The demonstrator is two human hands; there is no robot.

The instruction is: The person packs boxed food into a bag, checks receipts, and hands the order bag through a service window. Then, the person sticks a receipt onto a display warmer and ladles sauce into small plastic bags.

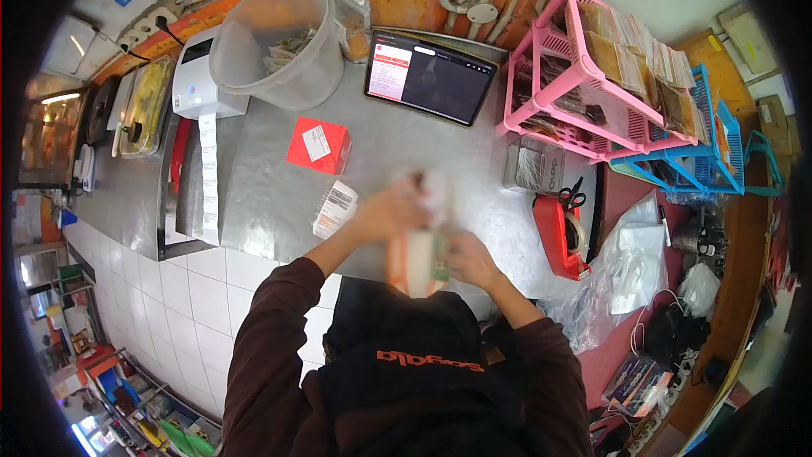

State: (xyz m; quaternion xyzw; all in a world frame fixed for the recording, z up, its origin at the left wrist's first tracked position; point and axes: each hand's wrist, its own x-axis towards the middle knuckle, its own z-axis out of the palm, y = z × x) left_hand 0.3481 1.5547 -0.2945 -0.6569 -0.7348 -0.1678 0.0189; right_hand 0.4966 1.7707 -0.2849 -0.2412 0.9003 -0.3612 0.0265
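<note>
In front of my torso, at the near edge of the metal counter, is a white paper packet with orange and green bands, smeared by motion. My right hand is closed on its right side. Over the top of the packet is my left hand, too blurred to show its fingers clearly. A small whitish thing beside the left fingers is also a blur. Just left of that hand lie printed paper slips. A red box with a white label sits farther back.
A tablet and translucent bucket stand along the wall. Left is a white label printer trailing a label strip. On the right are a red tape dispenser, scissors, a clear container and a pink rack.
</note>
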